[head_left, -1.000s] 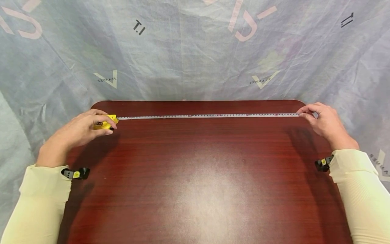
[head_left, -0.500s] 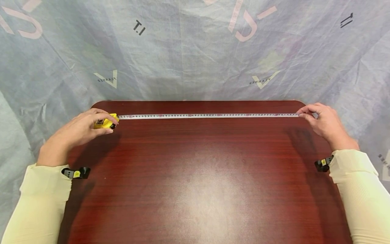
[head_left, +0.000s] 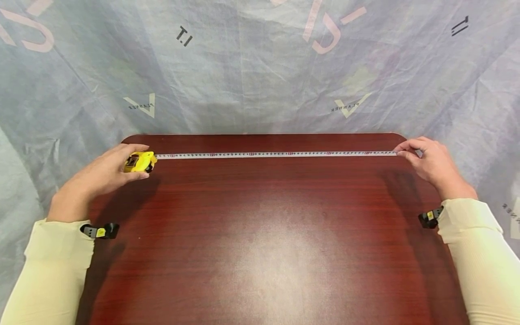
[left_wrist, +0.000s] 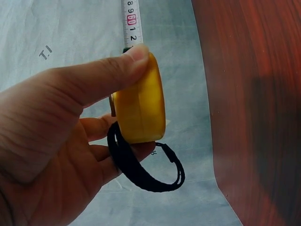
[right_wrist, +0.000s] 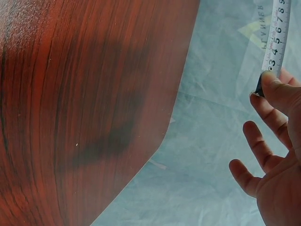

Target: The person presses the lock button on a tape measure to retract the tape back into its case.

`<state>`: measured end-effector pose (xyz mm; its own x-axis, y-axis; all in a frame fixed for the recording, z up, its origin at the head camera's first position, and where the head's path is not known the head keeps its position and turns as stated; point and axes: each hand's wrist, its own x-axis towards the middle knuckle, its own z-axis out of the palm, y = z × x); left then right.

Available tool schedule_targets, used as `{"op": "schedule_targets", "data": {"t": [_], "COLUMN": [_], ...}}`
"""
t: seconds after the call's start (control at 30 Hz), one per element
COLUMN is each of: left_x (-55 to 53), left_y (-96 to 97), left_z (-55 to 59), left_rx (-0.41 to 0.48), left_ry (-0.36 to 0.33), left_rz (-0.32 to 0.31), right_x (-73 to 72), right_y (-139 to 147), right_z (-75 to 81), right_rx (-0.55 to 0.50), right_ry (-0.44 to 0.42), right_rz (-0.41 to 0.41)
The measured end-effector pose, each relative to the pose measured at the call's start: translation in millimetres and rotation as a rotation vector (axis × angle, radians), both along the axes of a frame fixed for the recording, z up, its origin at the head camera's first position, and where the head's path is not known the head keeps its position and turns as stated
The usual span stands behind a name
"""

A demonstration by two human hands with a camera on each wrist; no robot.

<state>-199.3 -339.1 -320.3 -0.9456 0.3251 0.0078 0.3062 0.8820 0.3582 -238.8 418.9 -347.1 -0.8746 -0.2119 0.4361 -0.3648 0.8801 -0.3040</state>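
My left hand (head_left: 107, 169) grips the yellow case of a tape measure (head_left: 140, 161), thumb along one edge and fingers behind it. A black wrist strap (left_wrist: 136, 169) loops from the case in the left wrist view. The white blade (head_left: 260, 154) runs out straight to the right, above the far part of the table, with a red 60 mark showing close to the case. At its other end my right hand (head_left: 432, 162) pinches the tip between thumb and forefinger. In the right wrist view the other fingers (right_wrist: 258, 146) are spread apart, and the blade's low numbers (right_wrist: 275, 42) show above the thumb.
A dark red wood-grain table (head_left: 260, 216) with rounded far corners lies beneath both hands. Grey printed fabric (head_left: 243, 67) hangs behind it and at the sides. Each sleeve cuff bears a small black wrist device, one at the left (head_left: 101, 231) and one at the right (head_left: 430, 217).
The fingers of my left hand have shifted off the front of the case, so more of its yellow face shows. The blade stays stretched out, and the right hand keeps its pinch.
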Motion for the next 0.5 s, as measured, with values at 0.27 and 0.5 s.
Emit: {"op": "schedule_targets", "data": {"t": [0.27,0.5], "left_x": [0.9,0.0], "left_y": [1.5,-0.2], "left_z": [0.2,-0.8], "left_rx": [-0.003,-0.004], "left_ry": [-0.002,0.005], "left_rz": [0.002,-0.004], "right_x": [-1.1,-2.8], "right_y": [0.4,0.5], "right_z": [-2.4,-2.8], "right_rx": [-0.016,-0.014], "right_ry": [0.006,0.009], "right_rz": [0.003,0.003]}}
